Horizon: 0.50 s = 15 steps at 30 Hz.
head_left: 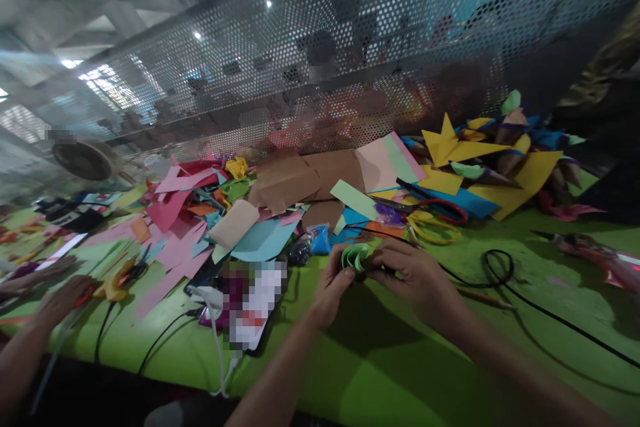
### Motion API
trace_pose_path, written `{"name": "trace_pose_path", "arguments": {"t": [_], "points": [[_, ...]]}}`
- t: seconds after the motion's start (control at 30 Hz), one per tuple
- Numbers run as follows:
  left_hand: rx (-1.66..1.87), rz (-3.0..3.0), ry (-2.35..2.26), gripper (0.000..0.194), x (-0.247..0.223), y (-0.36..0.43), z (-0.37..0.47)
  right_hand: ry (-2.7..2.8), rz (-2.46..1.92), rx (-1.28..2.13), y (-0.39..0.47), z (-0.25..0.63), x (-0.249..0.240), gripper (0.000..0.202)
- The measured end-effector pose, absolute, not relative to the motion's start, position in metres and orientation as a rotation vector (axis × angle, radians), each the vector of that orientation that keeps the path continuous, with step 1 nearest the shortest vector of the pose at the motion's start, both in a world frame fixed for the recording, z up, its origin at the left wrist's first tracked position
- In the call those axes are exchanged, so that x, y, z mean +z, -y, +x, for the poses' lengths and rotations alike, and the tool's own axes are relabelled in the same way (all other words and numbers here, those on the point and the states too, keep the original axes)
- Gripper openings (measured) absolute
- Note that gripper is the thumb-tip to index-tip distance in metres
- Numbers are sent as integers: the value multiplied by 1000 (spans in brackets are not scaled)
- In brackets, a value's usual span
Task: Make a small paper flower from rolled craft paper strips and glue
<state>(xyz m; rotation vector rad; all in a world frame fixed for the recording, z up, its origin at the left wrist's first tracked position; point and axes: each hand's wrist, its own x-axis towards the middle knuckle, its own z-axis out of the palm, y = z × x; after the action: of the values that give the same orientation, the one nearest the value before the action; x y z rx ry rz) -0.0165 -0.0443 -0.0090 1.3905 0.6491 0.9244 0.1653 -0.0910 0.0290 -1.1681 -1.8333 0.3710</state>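
A small curled piece of light green paper [355,257] is held above the green table, near the middle of the view. My left hand [331,285] has its fingers closed on the paper's left side and lower edge. On the right, my right hand [406,271] is closed in a pinch beside the curl, touching a small dark part at its edge. What exactly lies between those fingertips is too dark to make out. Just behind the hands are a blue packet [319,239] and a black-and-red pair of scissors [440,209].
Coloured paper scraps [175,227], brown sheets [285,180] and yellow paper [530,180] lie along the back. A phone [260,307] with white cables is at left. A black cable [550,323] and glue gun [595,257] lie right. Another person's hands [65,300] work far left.
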Motion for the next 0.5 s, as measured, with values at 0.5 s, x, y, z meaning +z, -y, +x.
{"name": "trace_pose_path", "arguments": {"t": [0.5], "points": [[966, 1224, -727, 36, -23, 41, -18, 1670, -1212, 454, 92, 166, 26, 8]]}}
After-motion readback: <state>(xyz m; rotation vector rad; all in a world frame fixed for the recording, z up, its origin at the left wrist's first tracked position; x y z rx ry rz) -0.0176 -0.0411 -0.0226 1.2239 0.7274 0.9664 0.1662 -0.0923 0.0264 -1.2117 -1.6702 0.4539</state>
